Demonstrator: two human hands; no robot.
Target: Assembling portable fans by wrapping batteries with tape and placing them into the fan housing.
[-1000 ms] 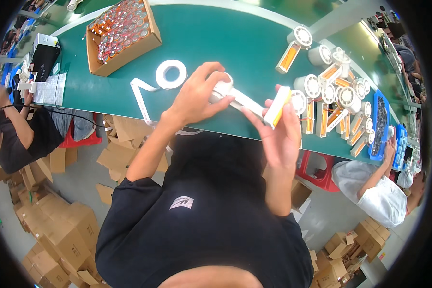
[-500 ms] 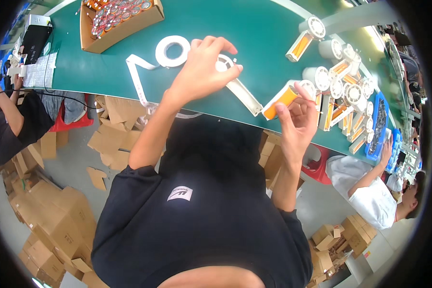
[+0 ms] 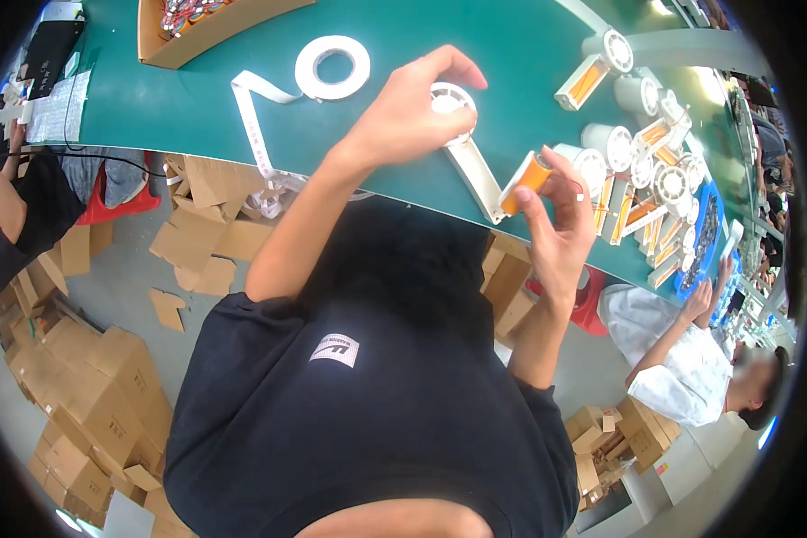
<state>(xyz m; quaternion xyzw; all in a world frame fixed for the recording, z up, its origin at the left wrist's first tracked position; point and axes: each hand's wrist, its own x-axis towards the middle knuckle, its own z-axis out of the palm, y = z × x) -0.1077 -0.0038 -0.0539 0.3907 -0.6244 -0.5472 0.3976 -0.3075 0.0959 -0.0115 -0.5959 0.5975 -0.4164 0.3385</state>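
My left hand (image 3: pixel 412 112) curls round the round, slotted head of a white plastic fan housing (image 3: pixel 473 175), its thumb over the ring. The housing's long, hollow handle slants down to the right, near the table's front edge. Between thumb and fingers, my right hand (image 3: pixel 560 211) holds an orange cylindrical battery (image 3: pixel 533 174) with a pale strip along its left side. The battery is just beside the handle's lower end; whether they touch I cannot tell. A thin red wire shows by my right fingers.
On the green table (image 3: pixel 224 108) lie a white tape roll (image 3: pixel 359 67) with its strip trailing over the edge, and a carton (image 3: pixel 166 54) of batteries. Several white housings with orange batteries (image 3: pixel 619 143) crowd the right, by a blue tray (image 3: pixel 710 233). A co-worker (image 3: pixel 681 350) sits at right.
The view has shifted a little. My left hand and the housing sit farther right in it, and the battery is closer to the housing's handle. Both hands keep their hold.
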